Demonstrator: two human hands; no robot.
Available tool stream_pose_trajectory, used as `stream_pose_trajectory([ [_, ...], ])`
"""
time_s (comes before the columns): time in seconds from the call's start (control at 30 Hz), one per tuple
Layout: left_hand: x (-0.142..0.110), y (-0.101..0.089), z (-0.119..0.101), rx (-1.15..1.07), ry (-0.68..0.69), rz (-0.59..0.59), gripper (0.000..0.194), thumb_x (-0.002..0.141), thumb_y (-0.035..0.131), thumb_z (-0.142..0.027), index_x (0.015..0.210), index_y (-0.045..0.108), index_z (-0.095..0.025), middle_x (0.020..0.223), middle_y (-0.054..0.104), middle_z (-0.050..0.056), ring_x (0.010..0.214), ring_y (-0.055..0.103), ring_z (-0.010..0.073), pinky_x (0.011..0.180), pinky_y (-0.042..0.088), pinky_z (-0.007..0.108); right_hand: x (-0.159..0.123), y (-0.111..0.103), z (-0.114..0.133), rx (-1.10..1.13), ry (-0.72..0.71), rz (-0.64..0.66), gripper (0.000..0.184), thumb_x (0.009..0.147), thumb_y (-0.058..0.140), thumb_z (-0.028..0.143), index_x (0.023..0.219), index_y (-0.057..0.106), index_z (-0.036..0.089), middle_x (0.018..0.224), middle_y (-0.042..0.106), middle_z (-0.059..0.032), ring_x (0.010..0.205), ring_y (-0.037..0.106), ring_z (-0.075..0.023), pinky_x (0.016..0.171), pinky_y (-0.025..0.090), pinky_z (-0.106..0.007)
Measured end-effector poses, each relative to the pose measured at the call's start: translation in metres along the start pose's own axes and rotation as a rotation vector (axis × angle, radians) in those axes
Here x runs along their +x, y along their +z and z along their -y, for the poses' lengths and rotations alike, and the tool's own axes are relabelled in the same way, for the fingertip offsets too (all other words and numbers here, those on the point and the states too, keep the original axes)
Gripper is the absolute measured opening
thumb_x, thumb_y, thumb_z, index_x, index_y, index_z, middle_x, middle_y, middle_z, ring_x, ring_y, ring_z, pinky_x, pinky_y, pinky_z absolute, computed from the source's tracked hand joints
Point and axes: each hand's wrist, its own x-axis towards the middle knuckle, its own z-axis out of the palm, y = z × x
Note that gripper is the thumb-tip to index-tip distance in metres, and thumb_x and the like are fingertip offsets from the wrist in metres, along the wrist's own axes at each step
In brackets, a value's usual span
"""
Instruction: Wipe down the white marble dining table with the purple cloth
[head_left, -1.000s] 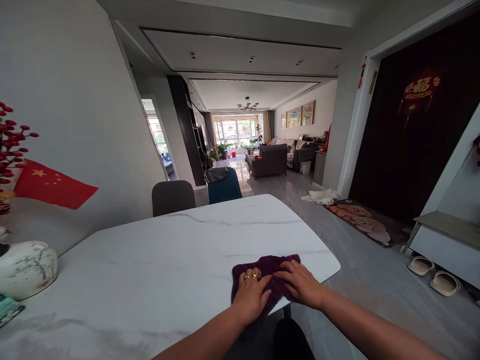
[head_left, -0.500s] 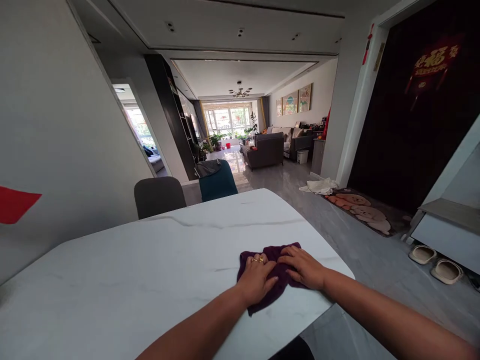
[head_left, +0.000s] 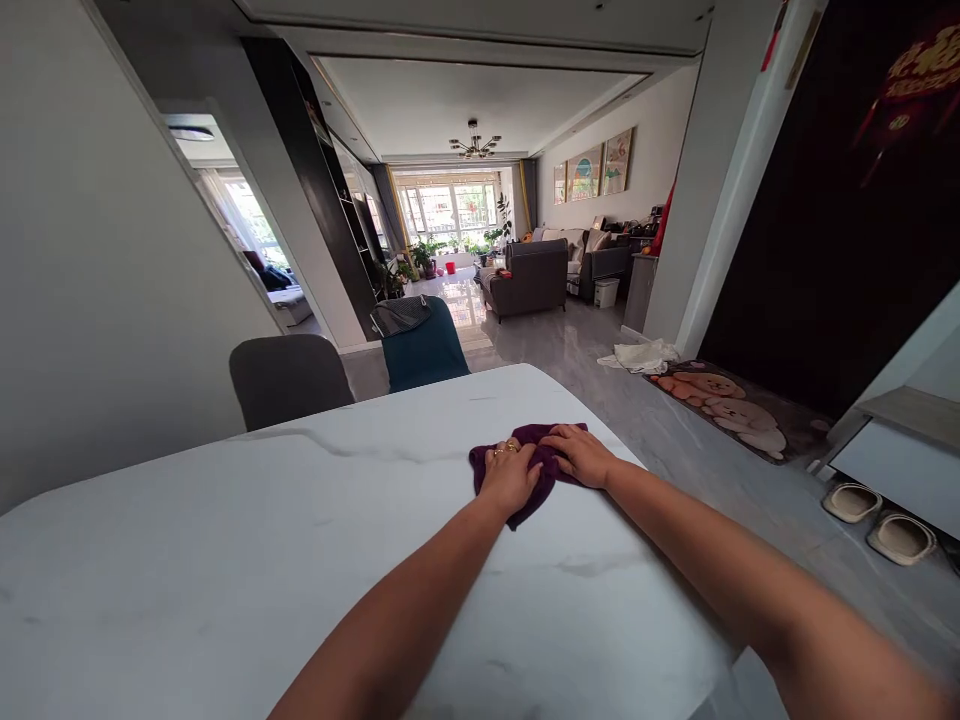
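A dark purple cloth point(head_left: 523, 508) lies bunched on the white marble-patterned table point(head_left: 225, 560), near its right edge toward the far end. My left hand point(head_left: 510, 478) presses on the cloth's left part, its fingers curled into the fabric, with gold-coloured rings on them. Beside it, my right hand point(head_left: 583, 456) bears down on the right part, fingers bent over the cloth. Both hands cover much of the fabric, and a loose corner points back toward me.
A grey chair point(head_left: 291, 382) and a teal chair point(head_left: 424, 345) with a dark cloth point(head_left: 401, 315) over its back stand beyond the far left edge. To the right, a doormat point(head_left: 739, 412), a white cloth point(head_left: 641, 357) and slippers point(head_left: 900, 538) lie on the floor.
Both hands have slid the cloth away from me, toward the far end of the table. The camera view has shifted too, and my arms reach further out.
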Motion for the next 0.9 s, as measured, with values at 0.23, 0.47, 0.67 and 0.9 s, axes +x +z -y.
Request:
stream_pose_trajectory([
  [0.23, 0.042, 0.011, -0.010, 0.017, -0.192, -0.042, 0.036, 0.103, 0.044, -0.038, 0.132, 0.063, -0.026, 0.133, 0.061, 0.015, 0.126, 0.050, 0.0361, 0.104, 0.036, 0.052, 0.028, -0.004, -0.033, -0.020, 0.029, 0.008, 0.044, 0.099, 0.059, 0.029, 0.143, 0.061, 0.027, 0.137, 0.059, -0.0118, 0.125, 0.053, -0.0275, 0.105, 0.044, -0.044],
  [0.47, 0.026, 0.012, -0.040, 0.004, -0.291, -0.059, 0.042, 0.104, 0.044, -0.037, 0.141, 0.061, -0.028, 0.141, 0.057, 0.015, 0.129, 0.048, 0.0354, 0.103, 0.038, 0.049, -0.006, -0.014, -0.019, -0.076, 0.134, 0.006, 0.043, 0.101, 0.057, 0.033, 0.144, 0.061, 0.028, 0.138, 0.059, -0.0118, 0.121, 0.052, -0.0282, 0.102, 0.044, -0.044],
  [0.67, -0.026, 0.010, -0.090, -0.010, -0.191, -0.036, 0.041, 0.103, 0.045, -0.038, 0.140, 0.062, -0.030, 0.139, 0.059, 0.014, 0.128, 0.049, 0.0343, 0.105, 0.038, 0.049, -0.090, -0.033, 0.001, -0.069, 0.156, -0.012, 0.043, 0.100, 0.056, 0.030, 0.143, 0.061, 0.030, 0.139, 0.058, -0.0109, 0.121, 0.051, -0.0286, 0.101, 0.044, -0.045],
  [0.9, -0.098, 0.001, -0.137, -0.046, -0.037, 0.018, 0.041, 0.102, 0.047, -0.037, 0.140, 0.061, -0.031, 0.141, 0.058, 0.014, 0.129, 0.050, 0.0358, 0.106, 0.038, 0.051, -0.185, -0.050, 0.046, -0.039, 0.193, -0.034, 0.044, 0.098, 0.056, 0.025, 0.141, 0.062, 0.028, 0.139, 0.058, -0.0113, 0.122, 0.051, -0.0286, 0.103, 0.045, -0.047],
])
